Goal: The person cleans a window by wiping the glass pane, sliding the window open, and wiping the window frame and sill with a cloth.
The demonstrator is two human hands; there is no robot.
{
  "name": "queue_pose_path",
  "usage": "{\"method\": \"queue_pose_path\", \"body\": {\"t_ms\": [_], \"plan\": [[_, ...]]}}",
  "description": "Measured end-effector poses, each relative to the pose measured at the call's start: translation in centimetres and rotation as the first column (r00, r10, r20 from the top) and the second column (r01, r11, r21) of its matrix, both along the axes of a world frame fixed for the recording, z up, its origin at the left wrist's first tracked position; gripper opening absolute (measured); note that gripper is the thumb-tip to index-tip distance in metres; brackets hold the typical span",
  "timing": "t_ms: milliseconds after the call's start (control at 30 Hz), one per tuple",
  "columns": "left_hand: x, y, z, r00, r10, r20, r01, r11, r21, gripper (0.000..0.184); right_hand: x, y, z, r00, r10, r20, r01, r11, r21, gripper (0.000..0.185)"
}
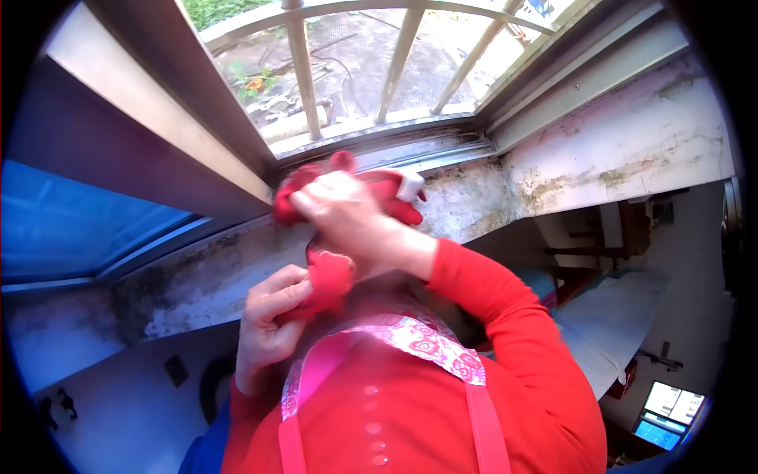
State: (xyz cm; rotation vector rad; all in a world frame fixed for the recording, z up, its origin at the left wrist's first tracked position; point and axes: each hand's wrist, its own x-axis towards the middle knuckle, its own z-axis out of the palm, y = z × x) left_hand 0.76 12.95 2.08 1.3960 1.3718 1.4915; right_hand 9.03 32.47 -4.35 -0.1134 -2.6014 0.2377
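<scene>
My right hand (pixel 347 212) is closed over a bunched red fabric item with a white band (pixel 387 193), just above the window sill. It is blurred, and I cannot make out its kind. Lower and to the left, my left hand (pixel 272 316) pinches a red cloth piece (pixel 330 280) between thumb and fingers. Whether the two red pieces are joined is hidden behind my right hand and wrist.
Ahead is a window with pale bars (pixel 302 75) and a stained sill (pixel 466 193). An open window panel (pixel 103 118) stands to the left. A bed-like surface (pixel 608 316) and a lit screen (pixel 669 415) are at the right.
</scene>
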Motion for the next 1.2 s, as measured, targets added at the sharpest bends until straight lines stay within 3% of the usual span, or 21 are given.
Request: {"method": "queue_pose_path", "body": {"t_ms": [167, 200, 233, 267, 467, 533, 733, 800, 967, 1100, 1200], "plan": [[0.5, -1.2, -0.5, 1.0, -0.017, 0.004, 0.017, 1.0, -0.023, 0.05, 5.3, 4.6, 0.8, 0.979, -0.118, 0.169, 0.122, 0.992, -0.011, 0.014], [0.5, -1.7, -0.5, 1.0, -0.001, -0.017, 0.001, 1.0, -0.024, 0.05, 4.4, 4.2, 0.8, 0.983, -0.111, 0.143, 0.114, 0.994, -0.007, 0.015], [0.5, -2.1, -0.5, 0.999, 0.012, -0.038, -0.013, 1.0, -0.027, 0.051, 3.2, 3.3, 0.5, 0.995, -0.05, 0.088, 0.061, 0.991, -0.118, 0.019], [0.6, -2.5, -0.5, 0.998, 0.027, -0.056, -0.028, 0.999, -0.029, 0.051, 1.9, 2.2, 0.7, 0.989, 0.032, 0.145, -0.01, 0.989, -0.149, 0.017], [0.4, -2.6, 0.0, 0.994, 0.107, -0.007, -0.107, 0.992, -0.064, 0.04, -2.2, -0.6, -0.7, 0.996, 0.08, 0.038, -0.077, 0.994, -0.072, 0.013], [0.3, -2.1, -0.2, 0.995, 0.096, 0.019, -0.095, 0.995, -0.043, 0.041, -1.2, 0.7, 0.4, 0.989, 0.053, 0.14, -0.054, 0.998, 0.009, 0.007], [0.1, -2.0, -0.5, 0.995, 0.098, 0.014, -0.098, 0.995, -0.032, 0.039, 2.9, 2.8, 1.1, 0.975, -0.112, 0.19, 0.105, 0.993, 0.046, 0.01], [0.4, -2.4, -1.1, 0.992, 0.123, 0.004, -0.123, 0.992, -0.004, 0.038, 1.3, 0.7, 0.7, 0.987, -0.063, 0.145, 0.074, 0.995, -0.069, 0.013], [-0.8, -2.9, 0.1, 0.994, 0.09, -0.054, -0.093, 0.995, -0.042, 0.038, -2.9, -2.8, -1.5, 0.999, -0.038, 0.038, 0.041, 0.997, -0.068, 0.023], [-0.3, -1.5, -0.3, 0.998, 0.057, 0.023, -0.056, 0.998, -0.039, 0.039, -1.9, -0.7, -0.3, 0.998, 0.055, 0.03, -0.053, 0.995, -0.084, 0.021], [-0.4, 0.1, -0.9, 1.0, -0.01, -0.001, 0.01, 1.0, 0.005, 0.041, 1.1, 2.0, -0.7, 0.999, 0.02, -0.031, -0.023, 0.994, -0.104, 0.02]]}}
